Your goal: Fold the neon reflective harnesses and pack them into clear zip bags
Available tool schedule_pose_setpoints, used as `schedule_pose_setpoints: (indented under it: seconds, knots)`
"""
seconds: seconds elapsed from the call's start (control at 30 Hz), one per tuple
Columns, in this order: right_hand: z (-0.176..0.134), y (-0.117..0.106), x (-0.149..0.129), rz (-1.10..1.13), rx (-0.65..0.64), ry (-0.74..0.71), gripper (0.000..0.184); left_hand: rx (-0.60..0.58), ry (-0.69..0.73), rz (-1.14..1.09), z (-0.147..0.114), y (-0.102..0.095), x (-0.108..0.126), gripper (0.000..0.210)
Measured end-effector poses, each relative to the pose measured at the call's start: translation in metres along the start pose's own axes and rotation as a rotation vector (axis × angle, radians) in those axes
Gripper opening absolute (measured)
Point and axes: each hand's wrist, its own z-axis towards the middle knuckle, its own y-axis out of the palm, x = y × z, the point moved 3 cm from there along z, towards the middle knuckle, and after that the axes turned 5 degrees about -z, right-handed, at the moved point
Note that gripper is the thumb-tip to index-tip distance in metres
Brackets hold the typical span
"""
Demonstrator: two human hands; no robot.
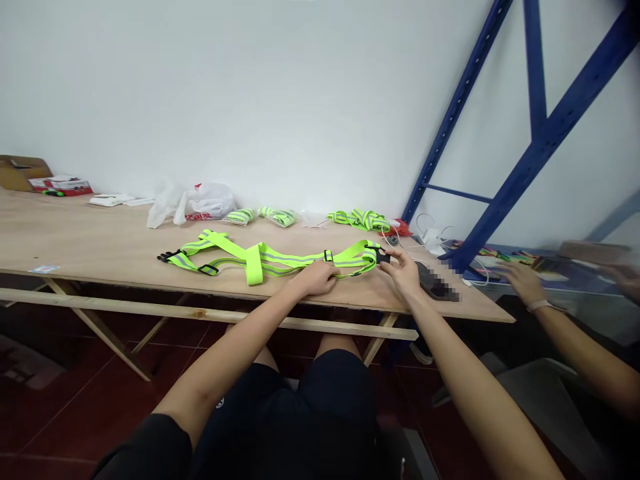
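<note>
A fluorescent yellow-green reflective harness [295, 260] with grey stripes lies stretched across the wooden table in front of me. Its straps carry black adjusters, and a black buckle piece sits at the left end. At the right end, my right hand [405, 273] pinches the black side-release buckle [381, 255] between thumb and fingers. My left hand [320, 277] rests on the table's near side with its fingers curled over the lower strap, just left of the right-hand end. Its fingertips are partly hidden.
Behind the harness are bagged reflective straps [279, 217], a loose strap bundle [363, 219] and a white plastic bag [207, 201]. A dark, partly pixelated object [435, 280] lies right of my hand. Blue rack posts [500, 200] stand at right, near another person's arm [565, 333].
</note>
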Motion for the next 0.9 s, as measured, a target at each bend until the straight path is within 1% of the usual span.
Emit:
schedule_pose_setpoints:
  seconds: [0.1,0.27,0.37,0.47,0.53,0.6,0.73,0.8,0.9]
  knots:
    - [0.01,-0.009,-0.01,-0.18,-0.033,-0.098,0.045,-0.009,0.01,-0.04,-0.009,0.001,-0.006,0.029]
    - [0.03,-0.029,-0.03,-0.567,-0.117,-0.251,0.034,-0.04,0.034,-0.199,-0.018,0.006,-0.006,0.054]
    - [0.04,-0.04,-0.043,-0.694,-0.142,-0.324,0.035,-0.099,-0.023,-0.182,-0.019,0.009,-0.008,0.061]
    - [0.046,-0.045,-0.051,-0.752,-0.165,-0.332,0.036,-0.128,-0.057,-0.159,-0.017,0.011,-0.007,0.064]
    - [0.045,-0.046,-0.051,-0.719,-0.173,-0.306,0.037,-0.121,-0.074,-0.171,-0.013,0.012,-0.006,0.066]
    - [0.04,-0.043,-0.047,-0.614,-0.18,-0.255,0.038,-0.087,-0.11,-0.25,-0.005,0.013,-0.004,0.063]
    - [0.021,-0.032,-0.025,-0.212,-0.153,-0.032,0.032,0.072,-0.206,-0.421,0.023,0.013,-0.002,0.043]
    - [0.013,-0.024,-0.014,-0.029,-0.137,0.071,0.032,0.156,-0.247,-0.448,0.039,0.013,-0.003,0.041]
    - [0.005,-0.011,-0.003,0.122,-0.175,0.155,0.037,0.244,-0.287,-0.54,0.057,0.017,-0.004,0.038]
